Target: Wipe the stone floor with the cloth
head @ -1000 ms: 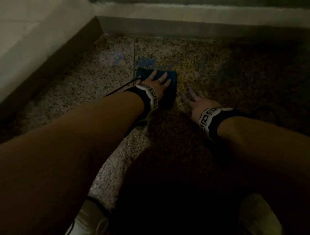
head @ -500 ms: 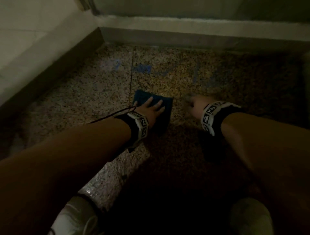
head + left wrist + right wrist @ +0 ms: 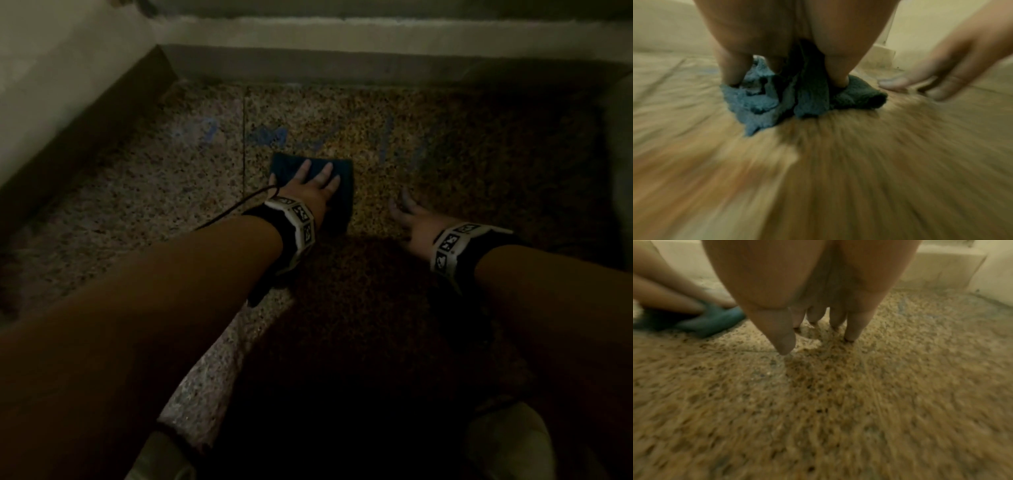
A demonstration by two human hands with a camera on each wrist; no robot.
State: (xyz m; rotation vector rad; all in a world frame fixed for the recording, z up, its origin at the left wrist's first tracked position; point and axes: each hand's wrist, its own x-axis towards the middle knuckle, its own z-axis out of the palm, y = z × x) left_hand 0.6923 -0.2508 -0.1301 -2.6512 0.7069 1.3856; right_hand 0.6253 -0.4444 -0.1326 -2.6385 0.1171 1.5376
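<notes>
Cloth point(image 3: 344, 186) of a blue-green colour is pressed flat on the speckled stone floor point(image 3: 144, 192), bunched beneath the left hand point(image 3: 310, 190), whose fingers point(image 3: 840, 79) are spread straight across it. Just beside the cloth, to its right, the right hand point(image 3: 409, 219) is rested on the floor with fingers extended and parted, nothing held. Faint blue marks point(image 3: 270, 137) are seen just beyond the cloth, before the skirting point(image 3: 342, 65).
</notes>
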